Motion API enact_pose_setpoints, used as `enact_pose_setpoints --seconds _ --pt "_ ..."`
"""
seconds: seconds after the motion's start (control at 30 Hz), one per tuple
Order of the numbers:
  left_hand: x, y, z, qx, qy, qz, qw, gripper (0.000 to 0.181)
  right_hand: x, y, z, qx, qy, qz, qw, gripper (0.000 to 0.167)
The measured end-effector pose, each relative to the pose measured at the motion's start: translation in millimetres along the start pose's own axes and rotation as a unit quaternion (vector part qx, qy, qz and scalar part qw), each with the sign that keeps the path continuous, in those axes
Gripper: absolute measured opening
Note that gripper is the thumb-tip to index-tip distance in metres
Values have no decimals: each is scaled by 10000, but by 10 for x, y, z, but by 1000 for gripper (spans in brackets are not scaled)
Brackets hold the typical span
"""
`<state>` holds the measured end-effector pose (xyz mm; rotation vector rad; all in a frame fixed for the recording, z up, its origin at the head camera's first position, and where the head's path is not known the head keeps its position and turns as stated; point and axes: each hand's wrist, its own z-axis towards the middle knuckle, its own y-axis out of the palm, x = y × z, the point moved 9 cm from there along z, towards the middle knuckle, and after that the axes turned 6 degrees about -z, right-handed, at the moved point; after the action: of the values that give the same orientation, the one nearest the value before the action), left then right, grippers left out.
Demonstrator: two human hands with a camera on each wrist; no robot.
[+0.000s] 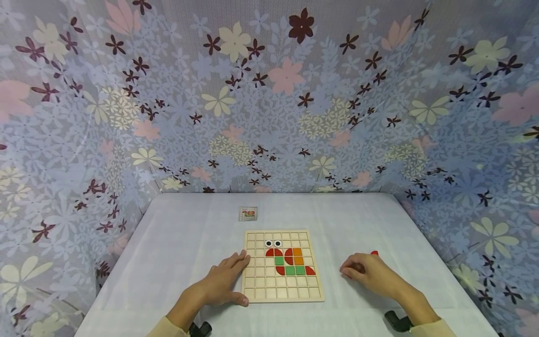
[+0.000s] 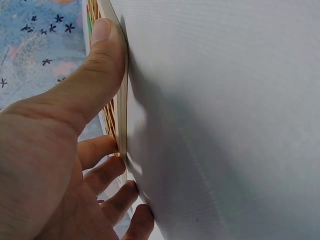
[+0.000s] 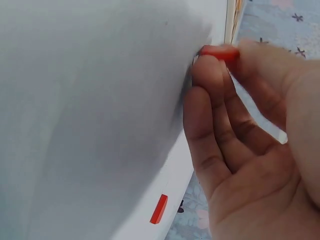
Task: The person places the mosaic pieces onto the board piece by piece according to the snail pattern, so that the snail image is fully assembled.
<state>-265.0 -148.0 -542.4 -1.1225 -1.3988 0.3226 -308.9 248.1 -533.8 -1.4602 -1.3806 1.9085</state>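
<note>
A square wooden grid board (image 1: 261,283) lies on the table, with red, green and orange tiles and two eye discs (image 1: 268,244) set in its cells. My left hand (image 1: 221,281) rests against the board's left edge, thumb near the front corner and fingertips farther up the side. To the right of the board, my right hand (image 1: 372,274) pinches a small red tile (image 3: 220,52) between thumb and fingertips, low over the cloth; its full shape is hidden. Another red tile (image 3: 159,209) lies on the table beyond that hand, partly covered by it in the head view.
A small picture card (image 1: 248,214) showing a coloured figure on a grid lies behind the board. White cloth covers the table (image 1: 189,220). Flowered fabric (image 1: 269,117) stands at the back and both sides. Black straps with devices (image 1: 397,321) sit at the wrists.
</note>
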Motion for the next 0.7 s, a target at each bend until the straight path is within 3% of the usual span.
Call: enact_pose_setpoints --seconds 0.2,0.7 --pt "13 -1 -8 9 48 -1 10000 121 37 16 68 119 168 -222 9995 11" --pt "21 -2 -10 -13 20 -10 10000 120 -145 80 328 212 305 108 9993 8"
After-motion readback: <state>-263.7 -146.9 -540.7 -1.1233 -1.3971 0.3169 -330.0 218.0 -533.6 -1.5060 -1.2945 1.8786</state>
